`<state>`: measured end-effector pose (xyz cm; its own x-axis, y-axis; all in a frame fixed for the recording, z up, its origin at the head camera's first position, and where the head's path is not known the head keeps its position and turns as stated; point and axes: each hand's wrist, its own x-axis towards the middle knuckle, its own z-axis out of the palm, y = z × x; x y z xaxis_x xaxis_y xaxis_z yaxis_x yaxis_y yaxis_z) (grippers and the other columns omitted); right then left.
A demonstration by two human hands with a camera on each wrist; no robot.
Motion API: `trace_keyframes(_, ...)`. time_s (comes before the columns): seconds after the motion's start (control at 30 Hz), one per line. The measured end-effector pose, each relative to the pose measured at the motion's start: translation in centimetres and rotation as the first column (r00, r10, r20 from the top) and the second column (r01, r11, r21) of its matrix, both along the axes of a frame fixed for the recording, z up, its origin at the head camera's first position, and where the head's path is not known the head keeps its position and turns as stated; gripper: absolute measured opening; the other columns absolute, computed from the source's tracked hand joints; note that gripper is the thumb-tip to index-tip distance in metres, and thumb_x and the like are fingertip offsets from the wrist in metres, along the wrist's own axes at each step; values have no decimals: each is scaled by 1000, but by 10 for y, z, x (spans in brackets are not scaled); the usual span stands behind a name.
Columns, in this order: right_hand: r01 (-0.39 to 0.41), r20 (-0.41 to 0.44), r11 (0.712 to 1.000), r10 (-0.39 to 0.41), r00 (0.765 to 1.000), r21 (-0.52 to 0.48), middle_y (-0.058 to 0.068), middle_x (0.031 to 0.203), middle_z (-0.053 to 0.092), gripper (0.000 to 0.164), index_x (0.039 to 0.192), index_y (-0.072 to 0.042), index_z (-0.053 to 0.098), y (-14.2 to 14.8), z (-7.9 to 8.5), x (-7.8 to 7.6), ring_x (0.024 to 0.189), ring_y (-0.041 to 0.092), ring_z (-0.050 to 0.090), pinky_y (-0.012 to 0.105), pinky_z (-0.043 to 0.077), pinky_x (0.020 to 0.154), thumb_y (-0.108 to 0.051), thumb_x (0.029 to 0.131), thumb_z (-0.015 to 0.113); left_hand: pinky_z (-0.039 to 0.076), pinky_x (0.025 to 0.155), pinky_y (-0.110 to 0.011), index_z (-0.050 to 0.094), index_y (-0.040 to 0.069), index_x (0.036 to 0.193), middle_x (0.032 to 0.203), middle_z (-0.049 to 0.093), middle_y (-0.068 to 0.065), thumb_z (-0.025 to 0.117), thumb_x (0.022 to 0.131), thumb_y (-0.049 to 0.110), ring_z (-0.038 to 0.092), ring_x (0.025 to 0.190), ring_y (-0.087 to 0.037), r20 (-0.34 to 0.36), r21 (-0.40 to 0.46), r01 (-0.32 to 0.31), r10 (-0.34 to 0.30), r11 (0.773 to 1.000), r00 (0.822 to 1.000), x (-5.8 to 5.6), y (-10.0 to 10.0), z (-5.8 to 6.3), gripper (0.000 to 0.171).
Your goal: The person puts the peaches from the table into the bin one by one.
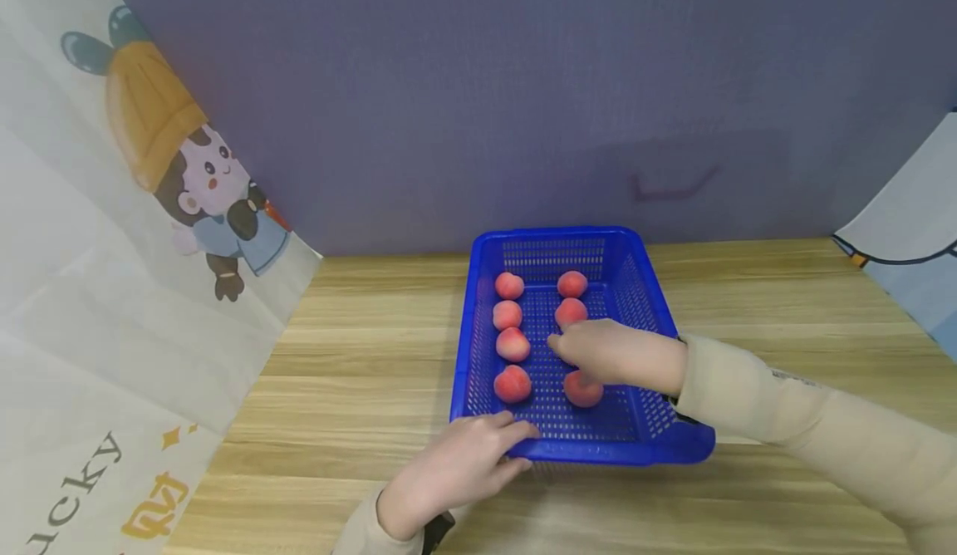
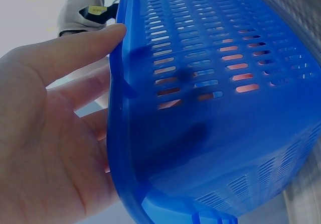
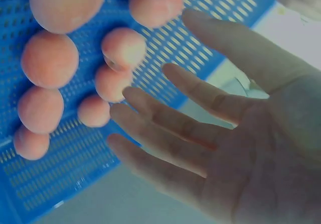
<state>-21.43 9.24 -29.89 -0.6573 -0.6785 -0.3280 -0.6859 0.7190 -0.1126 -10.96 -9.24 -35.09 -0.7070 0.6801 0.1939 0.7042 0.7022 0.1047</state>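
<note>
A blue slatted plastic basket holds several reddish peaches in two rows running away from me, such as the near-left peach and the near-right peach. My left hand grips the basket's near rim, left of its middle. In the left wrist view, the thumb lies on the outer side of the rim and the fingers pass behind it. Over the right row hovers my right hand, covering part of that row. The right wrist view shows its fingers straight and spread beside the peaches, holding nothing.
The basket stands on a light wood-grain table, against a grey-blue panel at the back. A white sheet with a cartoon figure hangs at the left. A dark cable runs at the far right.
</note>
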Motion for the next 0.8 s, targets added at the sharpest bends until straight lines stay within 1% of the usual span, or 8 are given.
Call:
trace_keyframes(0.13, -34, -60, 999, 32, 998, -26, -1, 61, 45, 27, 95, -6, 56, 8, 11, 4, 58, 15, 46, 28, 41, 55, -5, 71, 69, 45, 61, -19, 62, 16, 103, 83, 58, 5, 63, 79, 27, 57, 72, -5, 2, 10, 8, -8, 1000, 1000, 0, 0, 0, 26)
trace_keyframes(0.27, -94, -177, 993, 79, 981, -77, 2, 74, 54, 30, 92, -7, 56, 20, 19, 8, 68, 18, 55, 33, 46, 60, -15, 69, 73, 45, 61, -18, 62, 16, 102, 83, 59, 5, 64, 79, 27, 57, 71, -5, -1, 15, 13, -13, 1000, 1000, 0, -1, 0, 26)
trace_keyframes(0.43, -95, -247, 978, 48, 968, -184, 2, 76, 54, 27, 92, -10, 55, 36, 20, 11, 65, 16, 55, 32, 46, 54, -24, 74, 70, 45, 60, -18, 62, 16, 101, 83, 59, 5, 64, 78, 27, 58, 71, -5, -15, 14, 16, -16, 1000, 1000, 0, -1, 0, 26)
trace_keyframes(0.57, -112, -288, 950, 25, 957, -293, 0, 76, 54, 22, 91, -11, 56, 48, 15, 13, 63, 12, 54, 29, 46, 53, -23, 76, 68, 45, 61, -18, 63, 15, 100, 82, 59, 5, 66, 77, 27, 57, 71, -5, -29, 32, 29, -28, 999, 999, -1, -2, -1, 26)
trace_keyframes(0.63, -105, -293, 933, 0, 956, -344, 0, 78, 55, 20, 91, -10, 57, 53, 12, 15, 64, 11, 54, 28, 46, 55, -21, 77, 67, 45, 61, -17, 64, 15, 99, 81, 58, 6, 66, 76, 27, 56, 70, -4, -51, 63, 46, -43, 997, 998, -2, -2, -1, 25)
trace_keyframes(0.7, -92, -291, 912, -31, 956, -401, 0, 80, 56, 19, 91, -9, 57, 58, 10, 16, 65, 10, 55, 26, 47, 56, -19, 78, 66, 44, 62, -15, 64, 15, 96, 79, 58, 7, 67, 76, 26, 56, 69, -3, -99, 115, 80, -69, 990, 993, -4, -4, -1, 23)
trace_keyframes(0.73, -84, -289, 901, -48, 956, -426, 1, 82, 57, 18, 92, -9, 57, 60, 8, 16, 66, 10, 56, 26, 47, 56, -18, 78, 66, 44, 63, -14, 64, 15, 95, 79, 58, 7, 67, 76, 25, 56, 70, -2, -128, 151, 102, -83, 983, 988, -5, -4, -1, 22)
trace_keyframes(0.8, -74, -294, 873, -81, 952, -483, 1, 84, 58, 18, 93, -8, 58, 65, 6, 17, 69, 11, 57, 26, 48, 58, -16, 79, 65, 45, 66, -14, 64, 13, 92, 80, 59, 6, 66, 77, 24, 57, 71, -3, -209, 217, 153, -107, 964, 972, -8, -6, 1, 19)
